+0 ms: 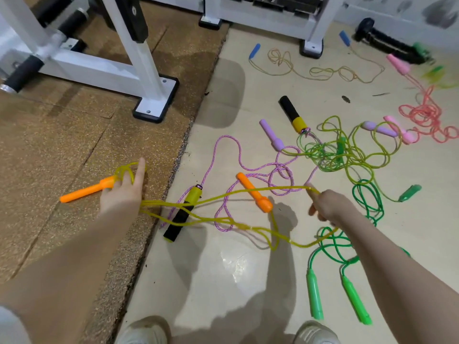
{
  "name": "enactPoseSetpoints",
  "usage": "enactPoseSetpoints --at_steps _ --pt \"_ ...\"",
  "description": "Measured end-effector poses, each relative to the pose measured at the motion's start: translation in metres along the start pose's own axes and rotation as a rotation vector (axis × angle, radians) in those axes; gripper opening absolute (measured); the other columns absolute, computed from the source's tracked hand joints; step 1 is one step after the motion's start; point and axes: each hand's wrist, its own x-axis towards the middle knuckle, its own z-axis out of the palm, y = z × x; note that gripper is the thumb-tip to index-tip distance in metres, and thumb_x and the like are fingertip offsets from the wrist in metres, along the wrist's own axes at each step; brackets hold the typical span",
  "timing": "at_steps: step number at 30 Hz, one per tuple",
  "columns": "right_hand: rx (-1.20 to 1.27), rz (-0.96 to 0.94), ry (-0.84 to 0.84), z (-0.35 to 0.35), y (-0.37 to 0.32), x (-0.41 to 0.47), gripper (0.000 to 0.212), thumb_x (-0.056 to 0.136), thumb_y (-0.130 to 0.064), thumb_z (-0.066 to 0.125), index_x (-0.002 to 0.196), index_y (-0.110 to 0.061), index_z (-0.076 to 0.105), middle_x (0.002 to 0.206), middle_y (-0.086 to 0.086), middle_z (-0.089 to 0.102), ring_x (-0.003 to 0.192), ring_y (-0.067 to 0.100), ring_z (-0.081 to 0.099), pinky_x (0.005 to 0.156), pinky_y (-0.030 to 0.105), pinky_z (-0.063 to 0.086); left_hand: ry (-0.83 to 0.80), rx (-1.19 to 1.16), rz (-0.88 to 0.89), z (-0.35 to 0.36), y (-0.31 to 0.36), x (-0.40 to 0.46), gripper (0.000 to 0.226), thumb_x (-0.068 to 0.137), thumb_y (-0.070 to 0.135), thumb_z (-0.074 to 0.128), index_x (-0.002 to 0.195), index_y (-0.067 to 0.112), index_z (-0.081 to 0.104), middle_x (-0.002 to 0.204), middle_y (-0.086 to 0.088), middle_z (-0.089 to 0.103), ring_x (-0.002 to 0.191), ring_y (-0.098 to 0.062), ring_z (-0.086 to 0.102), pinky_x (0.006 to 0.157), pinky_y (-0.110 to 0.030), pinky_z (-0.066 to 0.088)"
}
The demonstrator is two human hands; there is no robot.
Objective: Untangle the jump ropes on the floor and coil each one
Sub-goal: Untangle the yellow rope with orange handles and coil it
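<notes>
My left hand [123,192] holds one orange handle [85,189] of a yellow rope, with loops of that rope wound around its fingers. The yellow rope [223,194] stretches right to my right hand [327,204], which pinches it. Its other orange handle [254,192] lies on the floor between my hands. Under it lies a pink-purple braided rope [223,142] with a black and yellow handle [183,214]. A green rope with two green handles [314,296] lies at the lower right. A yellow-green tangle [347,152] sits beyond my right hand.
A white metal gym frame [149,70] stands on a brown rubber mat [62,132] at the left. More ropes lie further back: a thin one with blue handles [254,50] and a pink one [427,112]. A black dumbbell [387,40] lies at the back right. My shoes [144,331] show below.
</notes>
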Motion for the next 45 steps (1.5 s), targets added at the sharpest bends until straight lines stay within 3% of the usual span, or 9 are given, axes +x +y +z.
enactPoseSetpoints --at_steps 5,11,17,24,30,33,36,43,45 --pt "1.334 0.096 -0.476 -0.002 -0.033 -0.009 0.040 0.095 -0.036 0.042 0.063 -0.012 0.043 0.035 -0.005 0.022 0.026 0.008 0.016 0.037 0.013 0.027 -0.215 0.176 0.089 -0.029 0.051 -0.014 0.112 0.083 0.043 0.066 0.141 0.008 -0.024 0.091 -0.001 0.064 0.081 -0.021 0.059 0.056 -0.028 0.035" --pt "1.895 -0.148 -0.756 -0.019 -0.072 -0.039 0.022 0.061 -0.001 0.058 0.079 -0.007 0.047 0.049 0.001 0.033 0.036 0.011 0.030 0.038 0.024 0.044 -0.127 -0.489 0.737 -0.070 0.141 -0.062 0.009 0.093 0.025 0.047 0.099 0.018 0.047 0.099 -0.008 0.056 0.095 -0.031 0.058 0.077 -0.038 0.046" --pt "2.243 -0.146 -0.930 -0.026 -0.087 -0.044 0.039 0.080 0.000 0.040 0.118 -0.006 0.047 0.052 0.009 0.039 0.036 0.021 0.038 0.036 0.035 0.049 -0.252 -0.747 0.603 -0.001 0.160 -0.043 0.079 0.079 0.036 0.071 0.142 0.016 0.027 0.146 -0.009 0.035 0.128 -0.028 0.043 0.105 -0.037 0.036" --pt "2.573 -0.189 -0.714 -0.035 -0.093 -0.026 0.035 0.102 -0.014 0.030 0.130 0.004 0.040 0.092 0.010 0.056 0.046 0.032 0.056 0.058 0.056 0.054 -0.043 -0.483 0.690 0.020 0.152 -0.032 0.055 0.086 0.045 0.031 0.105 0.005 0.063 0.106 -0.014 0.059 0.098 -0.031 0.059 0.084 -0.033 0.043" --pt "1.431 -0.261 -0.413 0.001 -0.063 0.003 0.065 0.090 -0.065 0.026 0.106 -0.009 0.056 0.109 0.010 0.059 0.095 0.022 0.056 0.080 0.030 0.043 -0.370 -1.219 0.485 -0.011 0.146 -0.030 0.022 0.084 0.042 0.046 0.077 0.025 0.059 0.059 0.004 0.054 0.060 -0.014 0.053 0.065 -0.030 0.042" --pt "0.750 -0.480 -0.442 0.033 -0.054 -0.004 0.030 0.093 -0.042 0.047 0.106 -0.019 0.060 0.101 -0.011 0.066 0.091 -0.005 0.060 0.081 0.012 0.043 -0.430 -1.318 0.576 -0.024 0.142 -0.030 0.027 0.086 0.042 0.041 0.084 0.025 0.062 0.055 0.003 0.058 0.056 -0.012 0.055 0.065 -0.026 0.047" --pt "0.452 -0.615 -0.329 0.051 -0.047 0.003 0.015 0.087 -0.013 0.063 0.101 -0.015 0.058 0.084 -0.007 0.058 0.077 0.007 0.056 0.074 0.023 0.045 -0.502 -1.392 0.623 -0.035 0.137 -0.028 0.032 0.087 0.045 0.042 0.087 0.019 0.062 0.061 0.003 0.063 0.063 -0.015 0.057 0.070 -0.029 0.047" --pt "0.171 -0.362 0.273 0.028 -0.027 0.017 0.027 0.091 -0.031 0.057 0.075 -0.009 0.056 0.060 0.005 0.049 0.070 0.028 0.045 0.059 0.033 0.025 0.194 -0.702 0.430 -0.045 0.099 0.001 0.043 0.083 0.047 0.035 0.084 0.016 0.066 0.075 -0.007 0.065 0.091 -0.015 0.052 0.085 -0.031 0.040" --pt "0.140 -0.417 0.386 0.019 -0.030 0.016 0.033 0.092 -0.032 0.056 0.075 -0.004 0.059 0.067 0.011 0.054 0.075 0.033 0.050 0.061 0.036 0.032 0.130 -0.690 0.396 -0.049 0.093 0.001 0.030 0.092 0.038 0.042 0.080 0.019 0.063 0.076 -0.008 0.064 0.081 -0.020 0.057 0.072 -0.030 0.043"
